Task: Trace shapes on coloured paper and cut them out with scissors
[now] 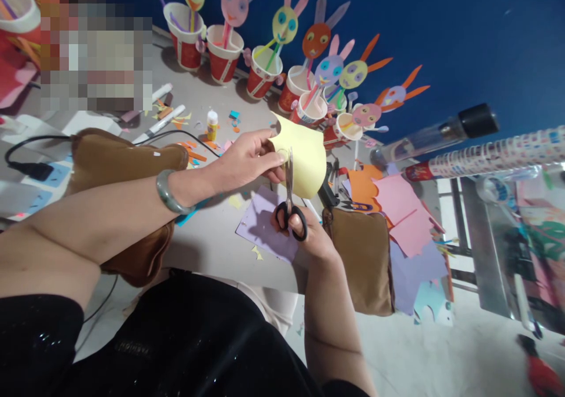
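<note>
My left hand (252,160) pinches the left edge of a curled sheet of yellow paper (308,157), held up above the table. The sheet's left edge has curved cut-outs. My right hand (304,232) grips black-handled scissors (289,192), thumb and fingers through the loops. The blades point up and away from me and lie against the yellow paper near my left fingertips; whether they are biting into it I cannot tell. Beneath both hands a sheet of purple paper (265,220) rests on the table, with a small yellow scrap (256,253) by its front edge.
Red-and-white paper cups (223,56) with paper rabbit faces line the blue wall. A glue stick (212,126), markers (159,123) and orange scraps (192,151) lie left of centre. Brown cushions (359,262) flank my arms. Pink paper (404,209) is stacked at right, near long packed cups (489,157).
</note>
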{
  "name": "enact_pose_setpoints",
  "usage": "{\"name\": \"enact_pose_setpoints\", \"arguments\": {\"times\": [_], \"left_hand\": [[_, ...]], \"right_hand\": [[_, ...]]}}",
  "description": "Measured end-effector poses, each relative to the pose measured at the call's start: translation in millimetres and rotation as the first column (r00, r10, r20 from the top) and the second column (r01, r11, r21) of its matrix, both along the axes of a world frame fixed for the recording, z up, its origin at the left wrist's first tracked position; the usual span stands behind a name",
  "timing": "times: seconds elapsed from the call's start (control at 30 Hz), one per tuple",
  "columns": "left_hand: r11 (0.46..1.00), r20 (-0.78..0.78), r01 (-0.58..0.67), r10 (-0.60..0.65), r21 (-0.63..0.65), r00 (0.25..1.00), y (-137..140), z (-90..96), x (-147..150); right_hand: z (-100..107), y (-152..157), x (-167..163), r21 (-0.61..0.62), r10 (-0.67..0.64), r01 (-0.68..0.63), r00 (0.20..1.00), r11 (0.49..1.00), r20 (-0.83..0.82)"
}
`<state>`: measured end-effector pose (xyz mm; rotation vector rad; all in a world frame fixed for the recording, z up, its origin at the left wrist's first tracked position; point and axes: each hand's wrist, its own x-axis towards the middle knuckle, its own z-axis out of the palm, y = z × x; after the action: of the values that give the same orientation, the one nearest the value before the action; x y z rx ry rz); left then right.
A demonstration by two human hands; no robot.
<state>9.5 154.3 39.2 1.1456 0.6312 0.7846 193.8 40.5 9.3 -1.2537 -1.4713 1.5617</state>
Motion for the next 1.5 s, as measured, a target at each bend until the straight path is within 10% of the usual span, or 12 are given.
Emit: {"name": "enact_pose_setpoints", "arguments": {"times": [1.5], "left_hand": [[1.0, -0.089, 0.026, -0.025, 0.008, 0.996, 5.4, 1.5, -2.9]], "right_hand": [[-0.5, 0.8, 6.2, 0.06, -0.052, 0.043, 0.987, 0.997, 0.149]]}}
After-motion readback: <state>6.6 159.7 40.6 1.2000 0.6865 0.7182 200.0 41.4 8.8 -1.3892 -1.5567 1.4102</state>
